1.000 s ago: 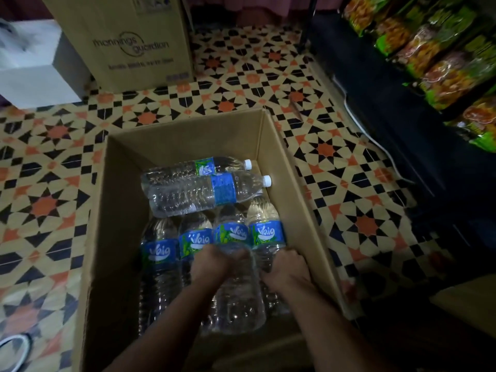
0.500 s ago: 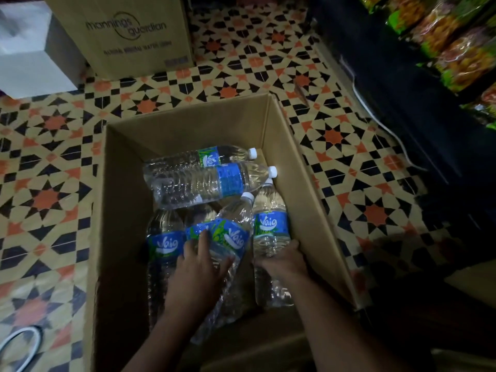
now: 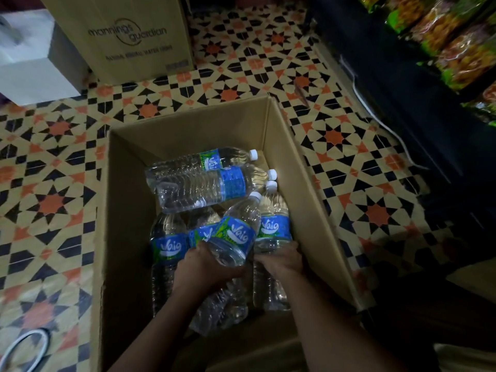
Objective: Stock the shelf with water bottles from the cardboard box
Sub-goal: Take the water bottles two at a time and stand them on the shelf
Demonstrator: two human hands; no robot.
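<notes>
An open cardboard box point(image 3: 126, 210) on the patterned floor holds several clear water bottles with blue labels and white caps. My left hand point(image 3: 206, 267) grips the tilted middle bottle point(image 3: 239, 232), which is raised above the others. My right hand point(image 3: 281, 260) grips the rightmost bottle point(image 3: 275, 224) by the box's right wall. Two bottles point(image 3: 204, 189) lie crosswise at the far end. Another bottle point(image 3: 167, 245) lies at the left. The dark shelf point(image 3: 402, 84) stands to the right.
A second closed cardboard box point(image 3: 128, 38) and a white box point(image 3: 32, 65) stand on the floor beyond. Snack packets point(image 3: 451, 47) fill the upper shelf at the top right. A white cable point(image 3: 375, 122) runs along the shelf base. A white ring point(image 3: 24, 345) lies at the bottom left.
My left hand has tilted and lifted the middle bottle, its cap swinging right. My right hand has closed on the rightmost bottle.
</notes>
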